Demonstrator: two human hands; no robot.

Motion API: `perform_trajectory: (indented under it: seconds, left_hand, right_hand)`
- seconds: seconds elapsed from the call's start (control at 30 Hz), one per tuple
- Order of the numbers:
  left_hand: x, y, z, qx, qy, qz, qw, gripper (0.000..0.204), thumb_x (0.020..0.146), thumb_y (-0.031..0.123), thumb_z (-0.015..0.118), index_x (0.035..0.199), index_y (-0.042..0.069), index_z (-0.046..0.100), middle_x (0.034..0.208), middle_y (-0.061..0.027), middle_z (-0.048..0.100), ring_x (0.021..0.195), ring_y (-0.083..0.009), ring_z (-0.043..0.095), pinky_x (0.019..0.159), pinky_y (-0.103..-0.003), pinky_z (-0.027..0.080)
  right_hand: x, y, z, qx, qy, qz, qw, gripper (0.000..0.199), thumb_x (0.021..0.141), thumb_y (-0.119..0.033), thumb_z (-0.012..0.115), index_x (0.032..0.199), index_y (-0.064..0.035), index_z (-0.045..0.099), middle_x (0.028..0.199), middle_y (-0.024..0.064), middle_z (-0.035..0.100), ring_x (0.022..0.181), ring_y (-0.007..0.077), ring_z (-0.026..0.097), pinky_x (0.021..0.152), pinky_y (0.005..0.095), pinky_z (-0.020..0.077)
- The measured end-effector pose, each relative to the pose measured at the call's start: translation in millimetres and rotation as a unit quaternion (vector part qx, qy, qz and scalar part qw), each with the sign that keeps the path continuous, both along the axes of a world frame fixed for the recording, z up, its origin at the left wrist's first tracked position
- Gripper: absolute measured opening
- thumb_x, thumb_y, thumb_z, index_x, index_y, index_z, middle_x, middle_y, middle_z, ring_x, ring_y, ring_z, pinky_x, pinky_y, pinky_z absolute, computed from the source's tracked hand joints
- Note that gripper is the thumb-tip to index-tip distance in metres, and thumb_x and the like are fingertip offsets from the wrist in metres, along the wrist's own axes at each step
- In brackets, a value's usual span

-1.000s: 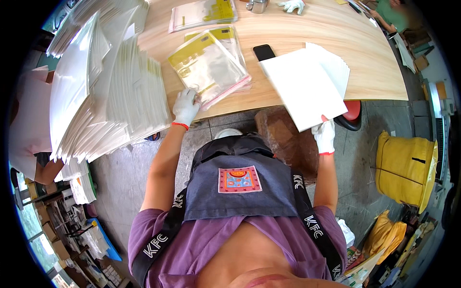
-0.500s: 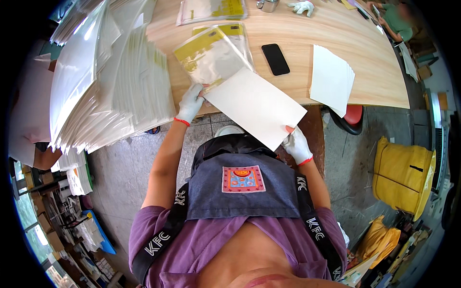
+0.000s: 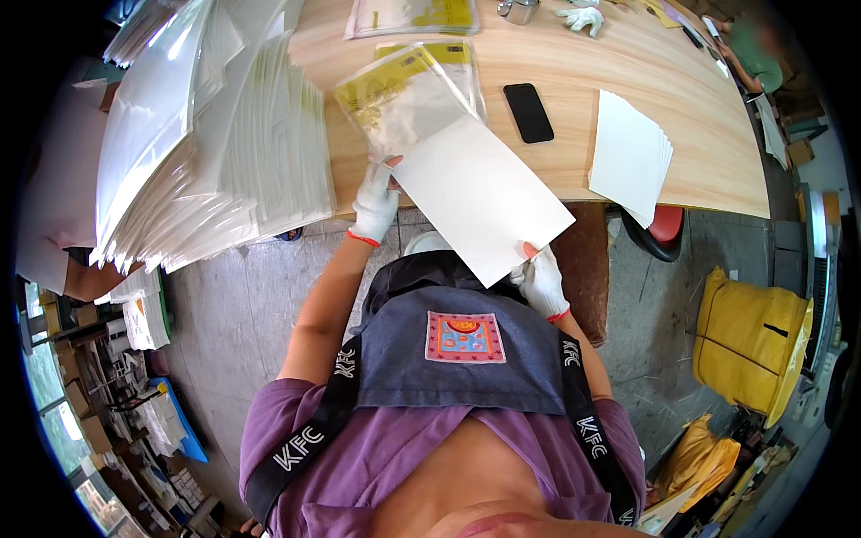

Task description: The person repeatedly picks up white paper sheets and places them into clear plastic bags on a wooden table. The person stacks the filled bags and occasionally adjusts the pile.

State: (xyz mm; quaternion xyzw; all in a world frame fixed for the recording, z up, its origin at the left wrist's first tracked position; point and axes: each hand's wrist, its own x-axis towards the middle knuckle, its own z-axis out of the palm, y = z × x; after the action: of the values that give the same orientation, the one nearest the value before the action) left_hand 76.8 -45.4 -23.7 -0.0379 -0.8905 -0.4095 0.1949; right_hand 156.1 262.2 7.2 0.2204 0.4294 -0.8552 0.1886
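Skewing the white rectangular sheet (image 3: 484,202), pinched mid-frame by the white-gloved right hand (image 3: 543,283), could crumple the clear-and-yellow plastic bag (image 3: 404,106); white-gloved left hand (image 3: 375,199) hold unclear.

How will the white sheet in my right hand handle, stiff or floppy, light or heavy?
Probably fairly stiff: the white sheet looks flat, with no obvious sag. Likely light for its size, since it appears thin and your right hand grips only its edge.

Room to pass lies between phone (image 3: 529,114) and fanned sheets (image 3: 630,152); the held sheet (image 3: 484,202) and tall sleeve pile (image 3: 247,152) obstruct leftward.
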Motion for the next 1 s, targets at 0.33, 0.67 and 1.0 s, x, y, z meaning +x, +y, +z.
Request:
perform_trajectory:
  seconds: [0.33,0.67,1.0]
  left_hand:
    - [-7,100,-64,0.612,-0.192,-0.002,0.767,0.039,0.084,0.003,0.050,0.122,0.003,0.044,0.113,-0.0140,0.054,0.095,-0.0216,0.057,0.077,-0.032,0.050]
    - [51,114,-77,0.624,-0.398,0.025,0.672,0.030,0.093,0.014,0.042,0.120,0.003,0.048,0.116,-0.0125,0.053,0.102,-0.0254,0.056,0.085,-0.036,0.050]
    - [72,40,-80,0.634,-0.311,0.181,0.684,0.026,0.090,0.014,0.048,0.112,0.000,0.050,0.111,-0.0161,0.056,0.093,-0.0319,0.061,0.075,-0.043,0.053]
  right_hand:
    - [13,2,11,0.006,0.034,0.073,0.997,0.028,0.091,-0.020,0.052,0.113,-0.0029,0.045,0.089,0.0112,0.060,0.061,0.0184,0.060,0.050,0.0286,0.0479]
    - [-47,-72,-63,-0.133,-0.098,-0.033,0.986,0.030,0.096,-0.019,0.041,0.120,0.0005,0.041,0.116,0.0193,0.051,0.102,0.0304,0.056,0.090,0.0405,0.0493]
    - [-73,-88,-25,0.377,0.184,0.399,0.816,0.021,0.088,-0.015,0.047,0.104,-0.0100,0.059,0.078,0.0064,0.064,0.070,0.0191,0.063,0.057,0.0347,0.0478]
